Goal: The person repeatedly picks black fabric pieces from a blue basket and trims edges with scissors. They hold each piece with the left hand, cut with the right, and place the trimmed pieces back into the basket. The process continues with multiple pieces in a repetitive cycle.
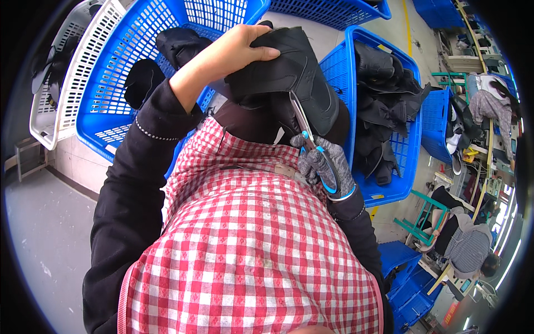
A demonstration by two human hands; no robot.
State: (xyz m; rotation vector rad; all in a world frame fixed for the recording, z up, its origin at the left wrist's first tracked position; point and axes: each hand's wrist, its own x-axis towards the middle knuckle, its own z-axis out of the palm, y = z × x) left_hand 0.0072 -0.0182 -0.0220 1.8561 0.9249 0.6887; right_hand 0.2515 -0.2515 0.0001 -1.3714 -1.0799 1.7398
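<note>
My bare left hand [236,53] pinches the upper edge of a black shoe upper [281,67] with stitched or embossed lines, thumb on top. The piece is held over my lap, and a second black padded part [320,103] lies against its right side; I cannot tell if they are joined. In a grey knit glove, my right hand [328,164] is closed around scissors [300,115] with blue-and-black handles. Their blades point up and away, with the tips at the lower edge of the shoe upper. Whatever lies under the piece is hidden.
On the left, a blue basket [103,106] holds a few black pieces, beside a white basket [89,61]. A blue basket [411,161] heaped with black uppers [384,100] stands close on the right. Farther right are workbenches and other people [473,250].
</note>
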